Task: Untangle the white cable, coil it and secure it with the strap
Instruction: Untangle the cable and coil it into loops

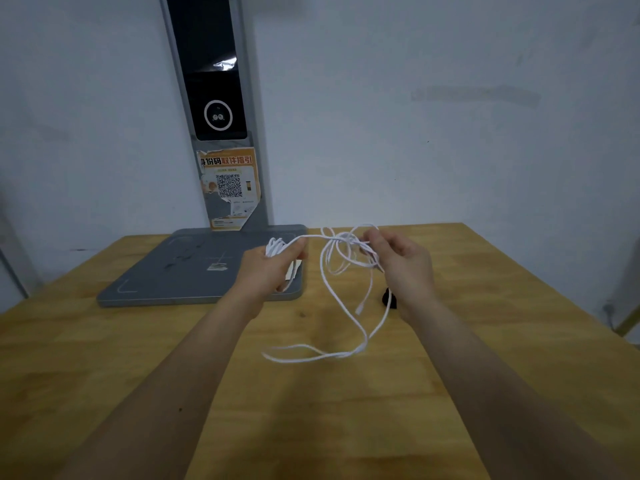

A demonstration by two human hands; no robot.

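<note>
The white cable (327,289) hangs in tangled loops between my two hands, above the wooden table (485,341). My left hand (268,268) grips a small bundle of coiled cable turns. From it a taut strand runs right to my right hand (403,261), which pinches a knot of loops between thumb and fingers. Long loops droop from there and trail onto the table, one end plug dangling near the middle. A small black thing (387,299), possibly the strap, lies on the table below my right wrist, partly hidden.
A grey flat base plate (166,278) of a tall grey stand (216,133) with a dark screen and an orange QR sticker sits at the back left of the table. A pale wall rises behind. The table's right edge runs diagonally at right.
</note>
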